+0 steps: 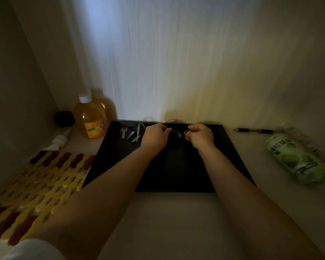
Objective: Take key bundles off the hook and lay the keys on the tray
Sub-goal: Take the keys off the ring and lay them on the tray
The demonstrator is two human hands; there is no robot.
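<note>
A black tray (223,158) lies on the pale surface in front of me. Several silver keys (131,134) rest on its far left part, one (123,132) apart from the others, with a key ring beside them. My left hand (155,136) and my right hand (201,136) are both closed on a dark key bundle (175,136) held just over the tray's far middle. The left fingers pinch one end and the right fingers pinch a metal ring at the other. A small metal hook (168,121) shows at the wall just behind the tray.
An orange juice bottle (91,119) and a dark object (64,118) stand at the back left. A yellow and brown mat (38,186) lies left of the tray. A pen (255,130) and a green wrapped roll (296,159) lie to the right.
</note>
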